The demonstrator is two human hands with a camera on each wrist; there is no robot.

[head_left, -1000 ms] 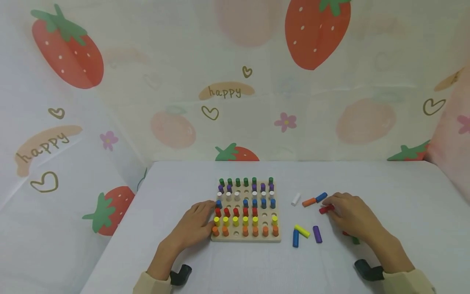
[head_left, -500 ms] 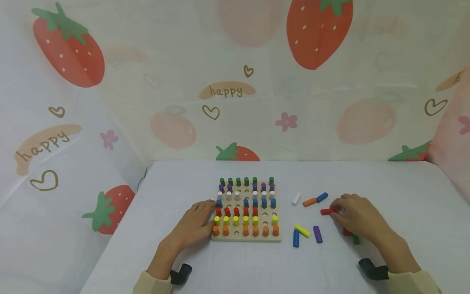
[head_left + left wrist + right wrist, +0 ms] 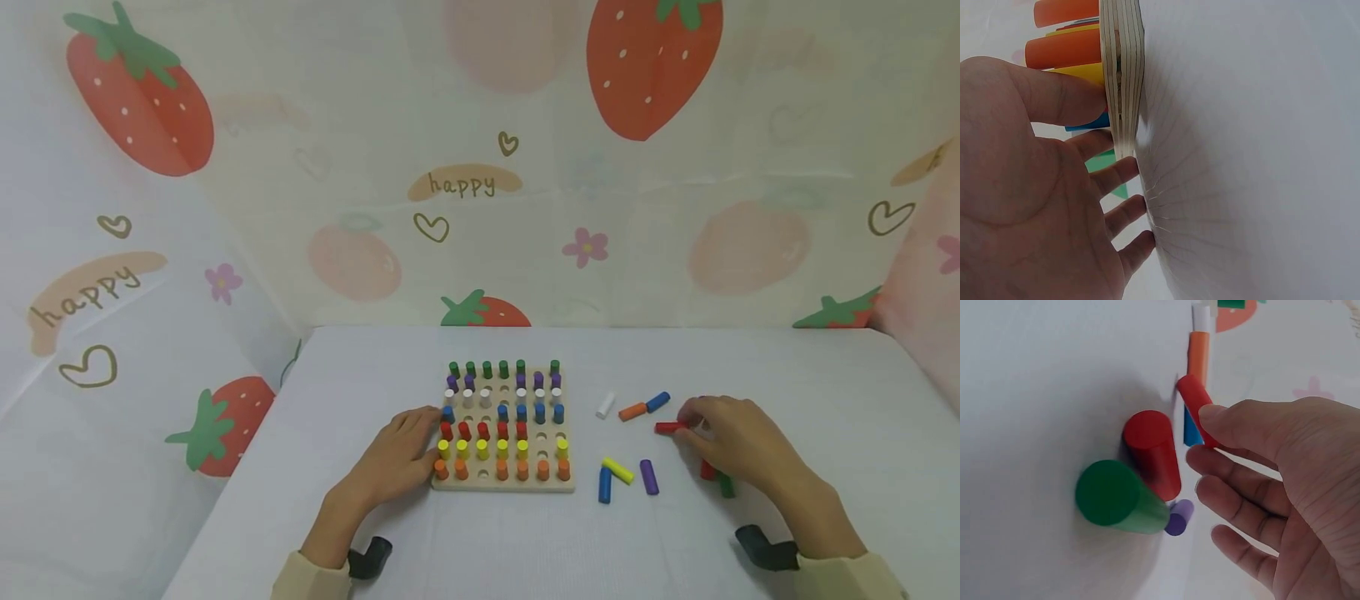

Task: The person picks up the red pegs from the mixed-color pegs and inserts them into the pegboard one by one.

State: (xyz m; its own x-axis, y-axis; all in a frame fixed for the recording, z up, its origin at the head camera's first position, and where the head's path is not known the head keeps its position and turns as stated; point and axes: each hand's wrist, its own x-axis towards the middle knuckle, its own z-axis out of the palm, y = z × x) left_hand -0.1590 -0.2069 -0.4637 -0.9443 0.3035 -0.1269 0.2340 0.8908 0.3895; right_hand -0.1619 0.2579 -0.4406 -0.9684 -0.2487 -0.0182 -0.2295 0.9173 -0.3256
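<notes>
My right hand (image 3: 733, 442) pinches a red peg (image 3: 666, 428) between thumb and fingers, low over the cloth to the right of the pegboard. In the right wrist view the thumb presses along this held peg (image 3: 1192, 394), which points away from the palm. My left hand (image 3: 393, 457) rests against the left side of the wooden pegboard (image 3: 510, 489), its fingers extended. The left wrist view shows the thumb and index finger at the edge of the board (image 3: 1124, 75), the other fingertips touching the cloth. Rows of coloured pegs stand upright in the board, with some bare holes among them.
Loose pegs lie right of the board: white (image 3: 605, 406), orange (image 3: 632, 412), blue (image 3: 657, 402), yellow (image 3: 618, 471), another blue (image 3: 604, 485) and purple (image 3: 648, 477). A second red peg (image 3: 1154, 456) and a green peg (image 3: 1110, 494) lie beneath my right wrist.
My right hand has shifted slightly right with the red peg, which has turned from slanted to nearly level. More of the red and green pegs under the wrist shows. My left hand stays put.
</notes>
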